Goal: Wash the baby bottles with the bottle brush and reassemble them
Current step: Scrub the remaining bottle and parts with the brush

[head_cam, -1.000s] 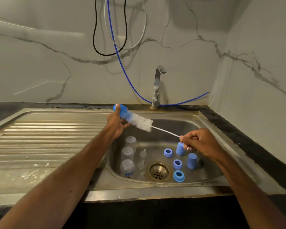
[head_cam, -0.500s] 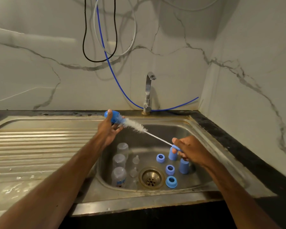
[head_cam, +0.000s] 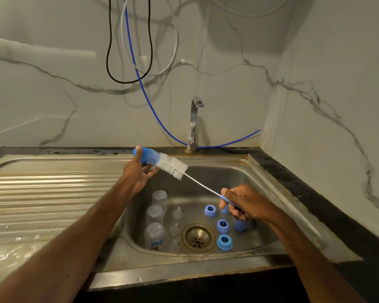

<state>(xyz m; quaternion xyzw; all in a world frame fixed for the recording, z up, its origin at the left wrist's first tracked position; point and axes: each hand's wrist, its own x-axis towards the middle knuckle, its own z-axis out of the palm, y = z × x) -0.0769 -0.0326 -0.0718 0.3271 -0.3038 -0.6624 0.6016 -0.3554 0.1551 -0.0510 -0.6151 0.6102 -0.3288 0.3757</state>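
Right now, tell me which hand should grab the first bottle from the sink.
Probably left. The left hand only pinches the tip of the bottle brush and is nearest the clear bottles on the left of the sink; the right hand grips the brush handle.

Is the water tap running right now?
Off, it seems. No stream of water falls from the spout of the tap into the sink.

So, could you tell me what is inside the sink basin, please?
Three clear bottles at left, clear teats, the drain, three blue rings; blue caps partly covered by the right hand.
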